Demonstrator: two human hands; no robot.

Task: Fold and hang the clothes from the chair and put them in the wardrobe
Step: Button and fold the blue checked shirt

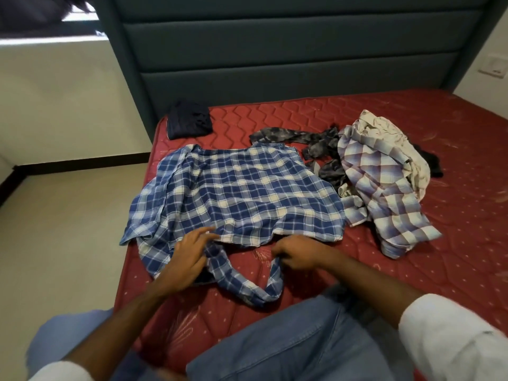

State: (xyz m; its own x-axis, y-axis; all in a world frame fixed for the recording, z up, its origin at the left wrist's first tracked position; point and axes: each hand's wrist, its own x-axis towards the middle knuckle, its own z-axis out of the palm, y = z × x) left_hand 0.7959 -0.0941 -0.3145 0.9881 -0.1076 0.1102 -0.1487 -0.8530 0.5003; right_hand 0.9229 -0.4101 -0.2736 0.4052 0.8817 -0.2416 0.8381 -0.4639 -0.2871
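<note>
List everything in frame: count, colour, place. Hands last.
Mattress: 1, red quilted, bare, under everything.
Headboard: 1, dark teal, padded, far end.
Blue shirt: 1, blue-white plaid, spread flat, centre.
Pale shirt: 1, lilac-white check, crumpled, right.
Grey garment: 1, mottled grey, between the shirts.
Cream garment: 1, atop the pile, right.
Black item: 1, right of the pile.
Folded garment: 1, navy, far left corner.
Wall switch: 1, white, far right.
Left hand: open, on the blue shirt's hem.
Right hand: pinching its sleeve.
</note>
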